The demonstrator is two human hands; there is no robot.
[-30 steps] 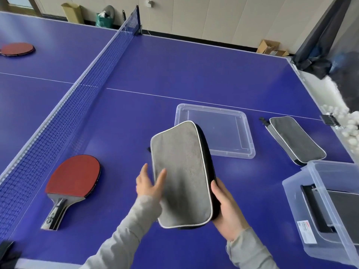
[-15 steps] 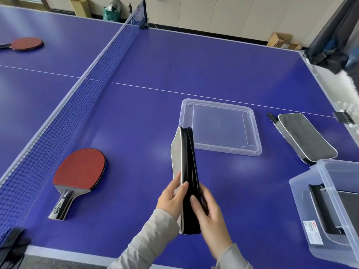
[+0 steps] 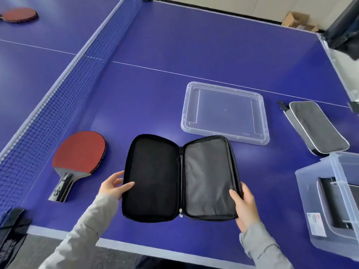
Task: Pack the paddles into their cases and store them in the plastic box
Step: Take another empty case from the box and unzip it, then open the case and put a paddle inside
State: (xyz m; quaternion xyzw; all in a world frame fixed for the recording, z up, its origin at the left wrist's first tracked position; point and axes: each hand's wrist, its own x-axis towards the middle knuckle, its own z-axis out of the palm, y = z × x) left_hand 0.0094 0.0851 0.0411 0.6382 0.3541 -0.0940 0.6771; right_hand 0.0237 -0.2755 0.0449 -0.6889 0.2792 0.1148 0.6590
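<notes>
Case (image 3: 180, 178) splayed flat, soft black lining; left hand (image 3: 113, 186), right hand (image 3: 243, 203) gripping edges.

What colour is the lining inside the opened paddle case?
Black on the left half, grey on the right half of the opened case, seen in the head view.

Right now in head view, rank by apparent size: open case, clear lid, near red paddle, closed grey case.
1. open case, nearest the camera
2. clear lid
3-4. near red paddle and closed grey case: too alike to rank.
</notes>
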